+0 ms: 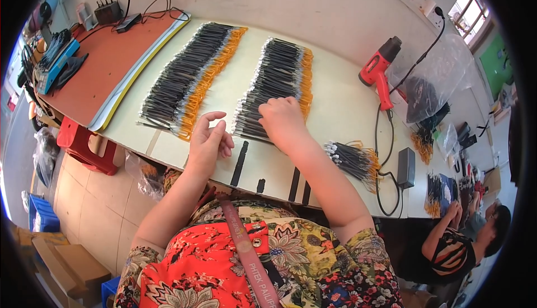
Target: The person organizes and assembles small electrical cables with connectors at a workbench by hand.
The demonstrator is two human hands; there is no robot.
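Two long rows of short black cables lie on the pale tabletop. Each cable has a white tip at one end and orange wire loops at the other. My left hand [210,144] hovers near the table's front edge, just right of the near end of the left row [182,81]. Its fingers are curved and apart, with nothing seen in them. Over the near part of the right row [274,70], my right hand [284,120] has its fingers curled down in a pinch. The fingertips are hidden, so what they grip cannot be made out.
A loose bundle of similar cables [355,161] lies right of my right forearm. Beyond it are a black power adapter [406,168] and a red heat gun [381,72]. A red-brown mat [117,62] covers the left end. A co-worker [456,246] sits at far right.
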